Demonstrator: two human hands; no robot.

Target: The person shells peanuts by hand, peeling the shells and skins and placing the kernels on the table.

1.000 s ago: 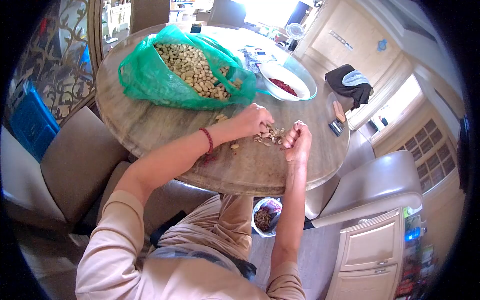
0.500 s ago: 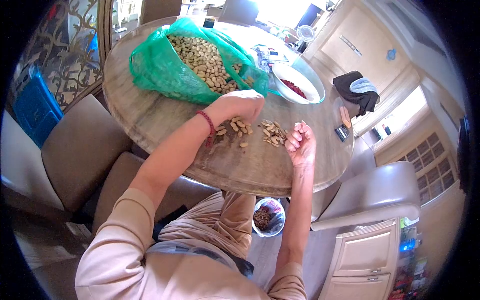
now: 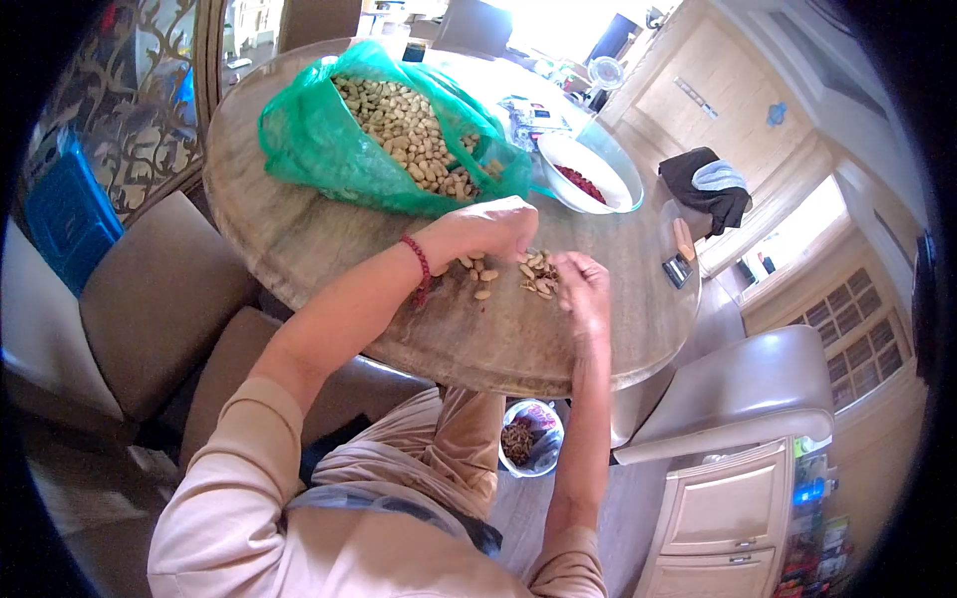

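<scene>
In the head view, the person works over the table (image 3: 449,344) on the near side of a green bag (image 3: 329,164), which serves here to place the rest. The left hand (image 3: 495,227) is just off the near right corner of the green bag, back upward, its fingers (image 3: 522,239) curled down and drawn together; their tips are mostly hidden, so whether they pinch anything cannot be told. The right hand (image 3: 586,291) stands farther right of the green bag and nearer the person, thumb and fingers bent and brought close together at the tips, though whether a nut is between them cannot be made out. A small heap of peanuts (image 3: 539,275) lies on the near right side of the green bag, between the two hands and right beside both sets of fingers. A smaller group of peanuts (image 3: 478,269) lies nearer the green bag's middle, by the left wrist, which wears a red bracelet (image 3: 415,257). Inside the green bag is a large mass of unshelled peanuts (image 3: 404,125). Just right of the green bag, a white bowl (image 3: 615,187) holds dark red pieces (image 3: 579,185).
</scene>
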